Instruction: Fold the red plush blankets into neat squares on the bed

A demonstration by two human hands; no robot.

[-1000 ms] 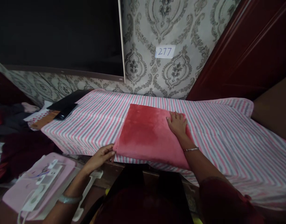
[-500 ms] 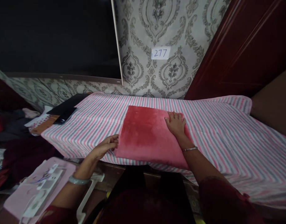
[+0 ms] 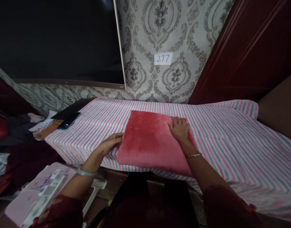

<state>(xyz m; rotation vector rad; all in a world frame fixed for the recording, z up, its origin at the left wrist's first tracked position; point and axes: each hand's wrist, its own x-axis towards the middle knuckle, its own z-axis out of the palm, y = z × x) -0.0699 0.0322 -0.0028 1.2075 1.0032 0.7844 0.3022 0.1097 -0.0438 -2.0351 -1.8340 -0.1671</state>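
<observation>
A folded red plush cloth (image 3: 148,141) lies on a surface covered by a pink, grey and white striped sheet (image 3: 230,139). My right hand (image 3: 180,128) rests flat on the cloth's right part, fingers stretched out. My left hand (image 3: 112,142) is at the cloth's left edge, fingers curled against it and touching the fold; whether it grips the edge is unclear. Each wrist wears a bangle.
A black phone (image 3: 66,122) and a dark flat object lie at the sheet's far left end. A pink case with white plastic parts (image 3: 38,193) sits low left. Patterned wallpaper carries a label reading 277 (image 3: 163,58). A dark screen (image 3: 57,41) hangs on the wall, dark red wood (image 3: 249,47) stands right.
My left hand has slid up along the cloth's left edge, from the near corner toward its middle. My right hand has stayed flat on the cloth.
</observation>
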